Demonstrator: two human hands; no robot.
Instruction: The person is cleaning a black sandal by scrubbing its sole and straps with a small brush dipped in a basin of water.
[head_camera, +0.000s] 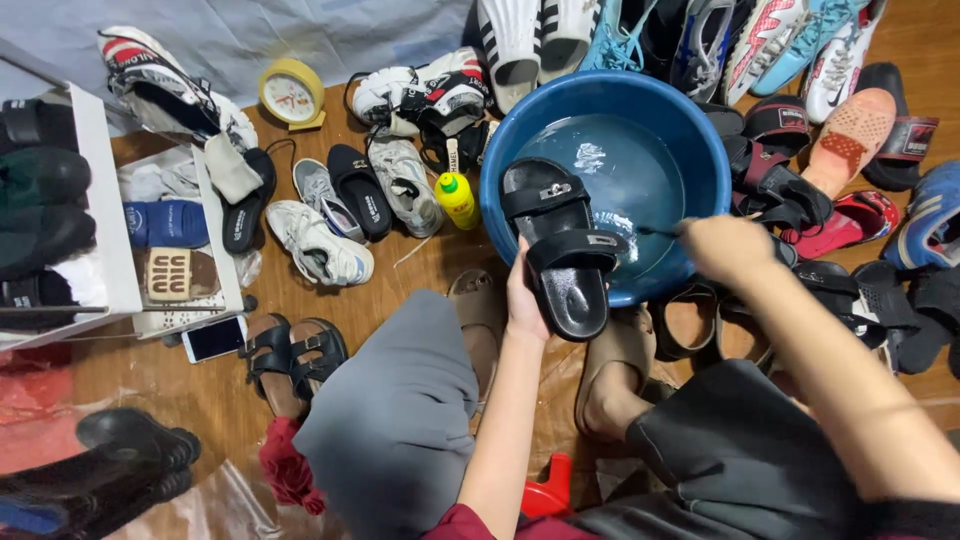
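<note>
Left hand (523, 300): we see it gripping the black two-strap slide sandal (560, 245) from its left edge, fingers wrapped behind the sole, thumb side toward us.
Sandal position: held tilted over the near rim of the round blue plastic basin (700, 150), straps facing up, toe end nearer us.
Right hand (728, 247): blurred, fingers curled shut on a thin dark handle, probably a brush (655, 231); the tip is too blurred to call.
Basin: holds shallow water with a few suds.
Progress: we judge the cleaning early. This sandal looks wet and shiny, but many shoes lie around the basin.
Left of basin: small yellow bottle with green cap (456, 198), white and grey sneakers (320, 243).
Far left: round yellow clock (291, 95).
Near left: white smartphone (213, 339) on the wooden floor.
</note>
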